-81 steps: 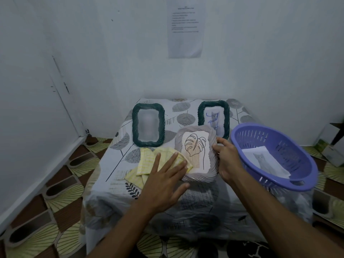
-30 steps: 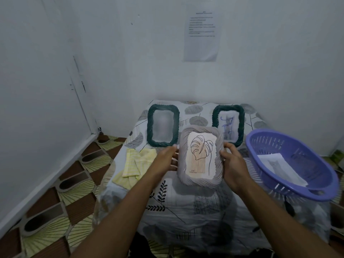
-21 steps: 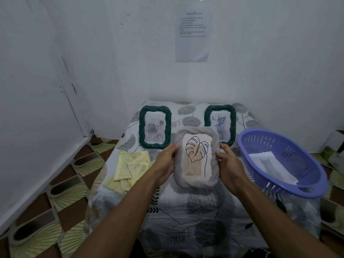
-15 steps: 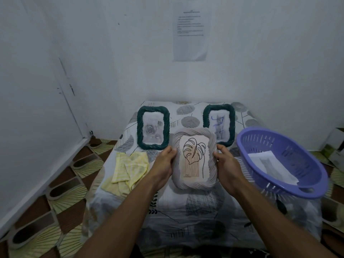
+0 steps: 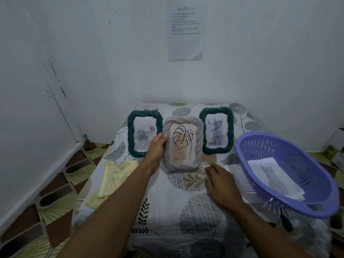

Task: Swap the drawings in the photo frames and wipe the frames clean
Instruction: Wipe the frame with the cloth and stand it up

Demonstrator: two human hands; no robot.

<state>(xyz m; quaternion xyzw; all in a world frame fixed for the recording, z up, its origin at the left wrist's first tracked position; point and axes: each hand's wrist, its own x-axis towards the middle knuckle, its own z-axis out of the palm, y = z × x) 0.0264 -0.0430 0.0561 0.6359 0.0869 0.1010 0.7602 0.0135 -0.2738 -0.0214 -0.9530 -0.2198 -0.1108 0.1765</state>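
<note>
Left hand (image 5: pixel 157 146) grips grey frame (image 5: pixel 183 144) at 9 o'clock; right hand (image 5: pixel 219 181), empty and relaxed, at 5 o'clock. Release once frame stands steady.

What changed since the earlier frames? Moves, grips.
The grey frame moved back, now standing between the left green frame and right green frame. The right hand let go of it and hovers over the tablecloth; the left hand, off the yellow cloth since the earliest picture, still holds its left edge. Green frames and purple basket stayed put.
</note>
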